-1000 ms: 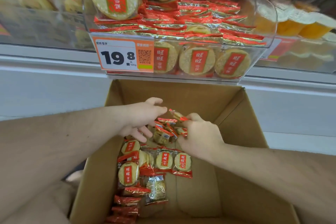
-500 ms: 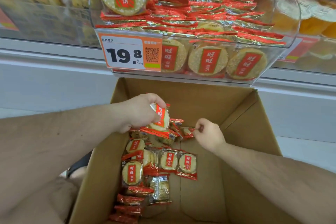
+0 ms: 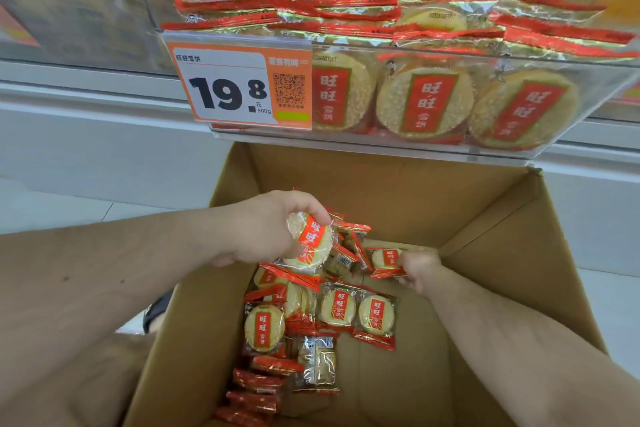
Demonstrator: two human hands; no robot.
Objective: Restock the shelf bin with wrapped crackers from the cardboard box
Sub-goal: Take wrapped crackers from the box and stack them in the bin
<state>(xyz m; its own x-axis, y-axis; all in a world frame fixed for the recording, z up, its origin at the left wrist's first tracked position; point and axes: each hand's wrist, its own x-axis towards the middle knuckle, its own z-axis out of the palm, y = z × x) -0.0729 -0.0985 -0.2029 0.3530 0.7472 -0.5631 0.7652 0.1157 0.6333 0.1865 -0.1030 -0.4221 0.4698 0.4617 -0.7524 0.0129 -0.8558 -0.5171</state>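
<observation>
An open cardboard box (image 3: 408, 184) stands below the shelf, with several wrapped round crackers (image 3: 341, 308) in red-and-clear wrappers heaped at its left and middle. My left hand (image 3: 266, 229) grips a small bunch of wrapped crackers (image 3: 311, 243) just above the heap. My right hand (image 3: 420, 269) is deeper in the box and pinches one wrapped cracker (image 3: 386, 258) by its edge. Above the box, the clear shelf bin (image 3: 588, 87) is stacked with the same crackers, flat on top and upright along its front.
An orange-and-white price tag (image 3: 239, 85) reading 19.8 hangs on the bin's left front. Neighbouring clear bins (image 3: 69, 10) with other snacks sit to the left. A white shelf ledge (image 3: 86, 97) runs behind the box. The box's right half shows bare cardboard.
My left hand has picked crackers off the heap and lifted them slightly. My right hand drew back, then closed on a single cracker. The view has tilted closer to the bin.
</observation>
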